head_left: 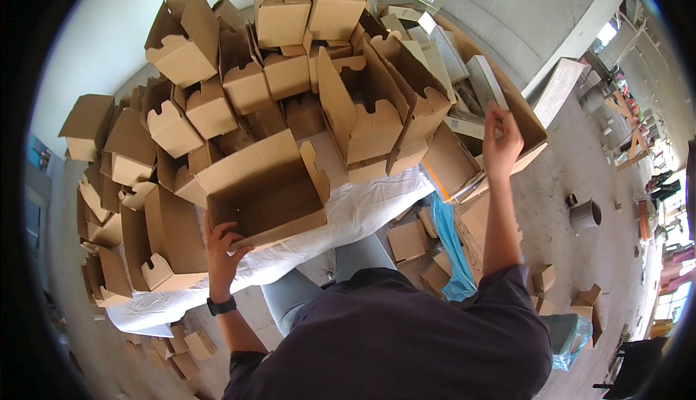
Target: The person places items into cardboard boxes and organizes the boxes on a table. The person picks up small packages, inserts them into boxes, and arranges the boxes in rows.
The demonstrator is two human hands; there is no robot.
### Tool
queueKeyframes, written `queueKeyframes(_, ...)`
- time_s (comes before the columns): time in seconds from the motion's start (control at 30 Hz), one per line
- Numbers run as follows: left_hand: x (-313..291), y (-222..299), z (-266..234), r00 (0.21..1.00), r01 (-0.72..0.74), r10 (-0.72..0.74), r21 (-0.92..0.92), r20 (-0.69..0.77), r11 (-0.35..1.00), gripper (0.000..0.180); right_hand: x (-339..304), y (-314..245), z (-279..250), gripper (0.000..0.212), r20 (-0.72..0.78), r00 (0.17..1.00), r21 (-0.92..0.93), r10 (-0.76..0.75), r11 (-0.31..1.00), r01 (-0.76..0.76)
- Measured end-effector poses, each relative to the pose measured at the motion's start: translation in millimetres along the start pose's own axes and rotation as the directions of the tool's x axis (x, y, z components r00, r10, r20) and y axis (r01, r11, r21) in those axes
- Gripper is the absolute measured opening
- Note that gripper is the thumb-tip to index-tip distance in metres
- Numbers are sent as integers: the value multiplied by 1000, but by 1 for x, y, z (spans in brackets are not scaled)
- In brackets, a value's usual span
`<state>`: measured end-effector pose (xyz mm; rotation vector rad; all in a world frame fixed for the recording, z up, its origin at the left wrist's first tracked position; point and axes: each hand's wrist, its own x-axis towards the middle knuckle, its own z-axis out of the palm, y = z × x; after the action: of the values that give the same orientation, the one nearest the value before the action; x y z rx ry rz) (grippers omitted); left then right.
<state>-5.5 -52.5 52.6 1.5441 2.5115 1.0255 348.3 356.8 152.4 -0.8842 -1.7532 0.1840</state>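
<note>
Below the picture's middle, an open cardboard box with its lid flap raised sits at the near edge of the white-covered table. My left hand grips its near left corner, fingers and thumb around the wall. Out to the right, my right hand is raised over a large carton filled with slim white and pale boxes. Its fingers are curled together at the near end of a white box. Whether they hold that box or something smaller is hidden.
Many open cardboard boxes crowd and stack across the table, whose white cover hangs over the near edge. Blue plastic film and loose cardboard lie below on the right. A grey bucket stands on the floor.
</note>
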Motion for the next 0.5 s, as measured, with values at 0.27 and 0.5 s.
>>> queueKeyframes(0.27, 16, 7, 4, 1000, 13, -13, 9, 15, 1000, 23, 120, 203, 63, 45, 127, 931, -445, 343, 858, -256)
queueKeyframes(0.5, 9, -13, 6, 998, 56, -58, -99, -11, 994, 24, 125, 336, 79, 55, 156, 795, -671, 587, 653, -351)
